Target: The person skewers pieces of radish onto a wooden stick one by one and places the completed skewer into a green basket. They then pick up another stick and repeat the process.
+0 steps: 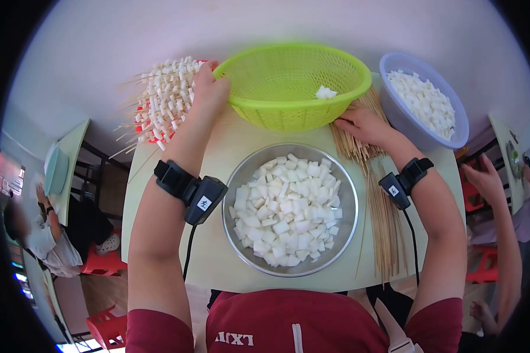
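My left hand (211, 88) is closed on the left rim of a lime-green plastic basket (294, 112). Under the basket's right side, my right hand (362, 123) grips its edge, with the fingertips partly hidden. A few white cubes (325, 92) lie inside the basket, toward its right. Below my right hand is a spread of bamboo skewers (386, 229), running down the table's right side. Nearer to me stands a steel bowl (229, 235) full of white cut chunks (285, 212). Left of my left hand, skewers threaded with white pieces (168, 97) are piled on something red.
A pale purple basin (459, 126) of white cubes stands at the table's (209, 259) back right, against the wall. Black devices are strapped to both my wrists, with cables hanging down. Other people sit at tables on the left and right, near red stools (106, 326).
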The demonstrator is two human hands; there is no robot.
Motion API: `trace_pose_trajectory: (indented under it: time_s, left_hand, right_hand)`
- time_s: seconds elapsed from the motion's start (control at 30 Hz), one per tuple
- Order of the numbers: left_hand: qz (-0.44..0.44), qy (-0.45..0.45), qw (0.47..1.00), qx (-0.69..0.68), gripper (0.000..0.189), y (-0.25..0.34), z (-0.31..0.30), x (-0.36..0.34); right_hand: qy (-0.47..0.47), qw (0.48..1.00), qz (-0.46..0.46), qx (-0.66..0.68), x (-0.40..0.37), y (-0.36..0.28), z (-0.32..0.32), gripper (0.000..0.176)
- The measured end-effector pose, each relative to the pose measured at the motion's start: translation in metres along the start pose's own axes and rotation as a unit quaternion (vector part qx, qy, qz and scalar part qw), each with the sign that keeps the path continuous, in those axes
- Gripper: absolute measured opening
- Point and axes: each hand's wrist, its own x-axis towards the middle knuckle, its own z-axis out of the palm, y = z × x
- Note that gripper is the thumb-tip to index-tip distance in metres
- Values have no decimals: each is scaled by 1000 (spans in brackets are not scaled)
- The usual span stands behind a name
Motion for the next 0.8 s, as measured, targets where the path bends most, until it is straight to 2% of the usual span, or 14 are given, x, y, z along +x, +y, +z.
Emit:
trace_pose_trajectory:
  time_s: [0.1, 0.13, 0.2, 0.23, 0.3, 0.33, 0.4, 0.43, 0.5, 0.53, 0.6, 0.67, 0.73, 0.8]
  left_hand:
    - [13, -53, 998, 8, 47, -12, 2, 10]
    - [10, -54, 998, 6, 47, -17, 2, 11]
    - [31, -101, 994, 22, 48, -2, -7, 3]
    - [29, -102, 994, 19, 48, 1, -8, 1]
    - [58, -91, 991, 77, 46, 4, -11, -2]
    - [55, -89, 992, 75, 46, 4, -12, -1]
    - [105, -96, 976, 166, 43, 6, -14, -1]
    - [102, -90, 977, 165, 43, 6, -16, -3]
    - [157, -92, 954, 239, 40, 11, -19, -11]
    - [152, -83, 955, 241, 40, 13, -23, -17]
    - [275, -13, 944, 179, 31, 21, -37, -43]
    - [336, 5, 941, 45, 28, 35, -62, -78]
    - [346, -61, 936, 15, 24, 26, -92, -116]
    - [260, -227, 937, -58, 23, -1, -121, -150]
  right_hand:
    - [27, 991, 83, 100, -5, -7, -2, 23]
    - [24, 991, 84, 99, -9, -10, -2, 23]
    - [44, 970, 211, 115, -17, -18, -5, 20]
    - [41, 969, 213, 114, -19, -23, -8, 20]
    - [72, 940, 320, 94, -17, -32, -13, 18]
    - [69, 941, 318, 93, -16, -29, -11, 18]
    - [143, 880, 362, 273, -12, -27, -7, 25]
    - [139, 883, 357, 271, -12, -29, -10, 25]
    - [211, 761, 407, 460, -3, -54, -22, 36]
    - [203, 742, 402, 497, -5, -52, -23, 46]
    - [198, 722, 416, 516, -1, -65, -31, 48]
    - [193, 699, 442, 529, 0, -72, -34, 53]
    - [170, 708, 446, 521, 1, -73, -29, 53]
    - [148, 717, 451, 511, 3, -68, -25, 53]
